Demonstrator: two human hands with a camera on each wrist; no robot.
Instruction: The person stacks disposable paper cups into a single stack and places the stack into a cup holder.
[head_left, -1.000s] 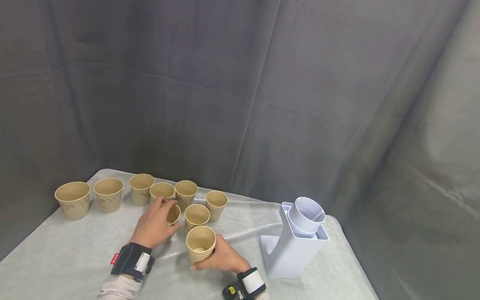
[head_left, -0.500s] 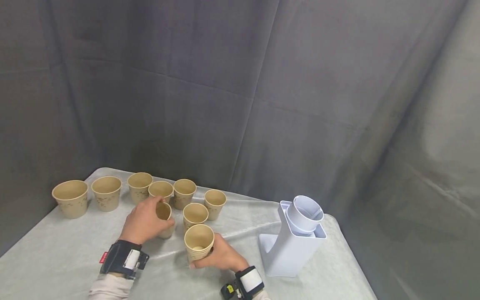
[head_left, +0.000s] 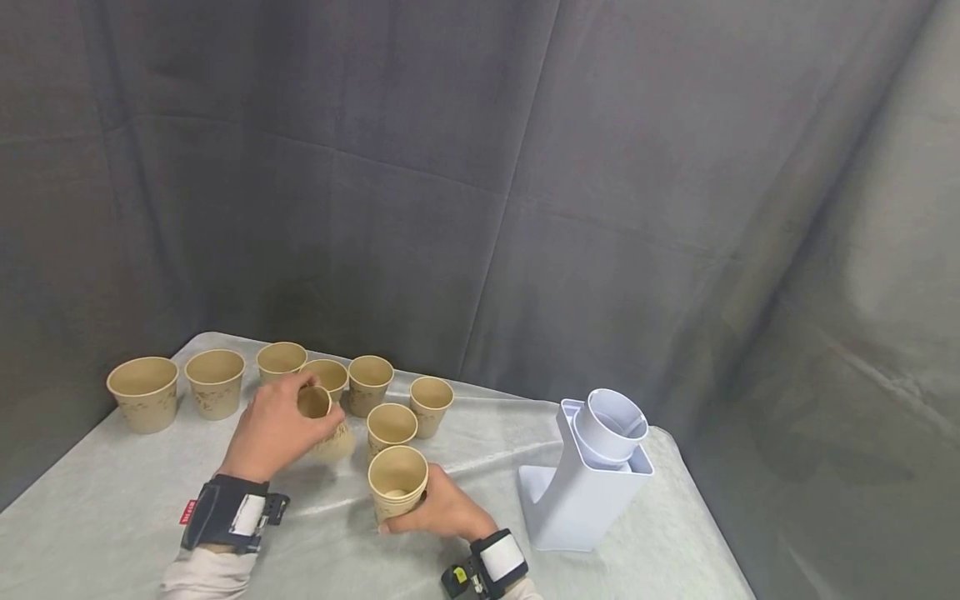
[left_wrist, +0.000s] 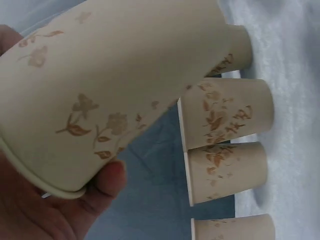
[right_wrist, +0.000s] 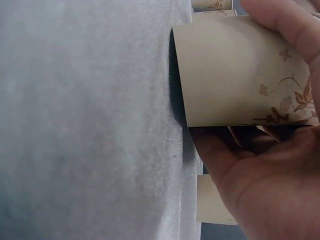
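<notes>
My left hand [head_left: 273, 425] grips a tan paper cup [head_left: 333, 442] near its rim. That cup leans over, mouth towards the palm and base pointing away to the right; the left wrist view shows its brown flower print [left_wrist: 117, 122] up close. In my right hand [head_left: 448, 507] is a small stack of nested paper cups [head_left: 396, 505], held upright, fingers and thumb around the sides. Seen from the right wrist, the stack's base [right_wrist: 181, 80] is right at the cloth. Just behind the stack stands a single paper cup [head_left: 390, 427].
Several more paper cups stand along the far side, among them a wide one [head_left: 146, 396] at the left end and a smaller one [head_left: 431, 406] towards the middle. A white plastic stand with a round funnel-like top [head_left: 592, 492] is on the right. Grey cloth [head_left: 360, 558] covers the table.
My left hand has taken the cup it reached for and drawn it left, tipping it over. The right hand and its stack have stayed nearly in place.
</notes>
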